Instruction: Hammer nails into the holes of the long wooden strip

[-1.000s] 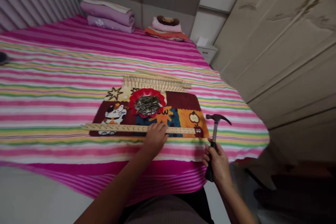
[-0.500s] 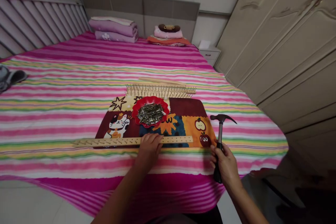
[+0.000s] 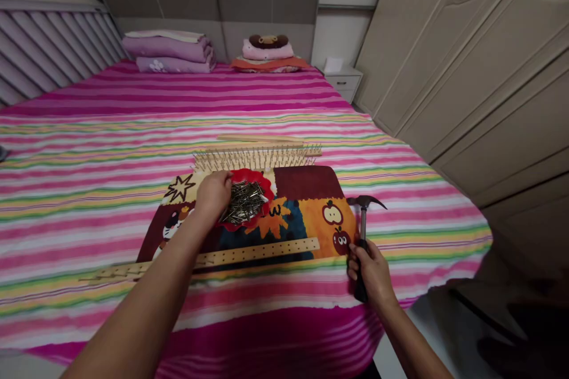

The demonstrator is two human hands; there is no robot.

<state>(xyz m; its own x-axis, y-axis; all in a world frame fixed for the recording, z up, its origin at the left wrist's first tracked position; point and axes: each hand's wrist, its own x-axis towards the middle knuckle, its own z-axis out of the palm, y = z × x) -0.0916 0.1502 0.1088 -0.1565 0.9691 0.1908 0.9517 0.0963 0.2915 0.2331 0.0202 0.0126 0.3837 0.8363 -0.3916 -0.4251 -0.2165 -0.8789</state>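
Observation:
My left hand (image 3: 214, 194) is closed at the left rim of a red scalloped bowl (image 3: 251, 176), fingers over its edge. A heap of nails (image 3: 244, 201) fills the bowl. My right hand (image 3: 373, 267) grips the black handle of a claw hammer (image 3: 363, 222), head up, beside the right edge of a patterned mat (image 3: 306, 182). Across the mat's near side lies a wooden strip (image 3: 271, 249) with rows of holes. Nails stand in its left part, and my left forearm hides some of it.
Behind the bowl are wooden strips (image 3: 253, 159) bristling with upright nails, with a plain strip (image 3: 258, 138) beyond. Everything lies on a striped bedspread (image 3: 400, 189). Folded purple bedding (image 3: 166, 47) and a smaller pile (image 3: 269, 56) rest near the headboard. A wardrobe (image 3: 444, 59) borders the right side.
My left hand has left the wooden strip and moved forward to the bowl's left rim. The strip now lies slanted, its left end nearer me. My right hand still holds the hammer.

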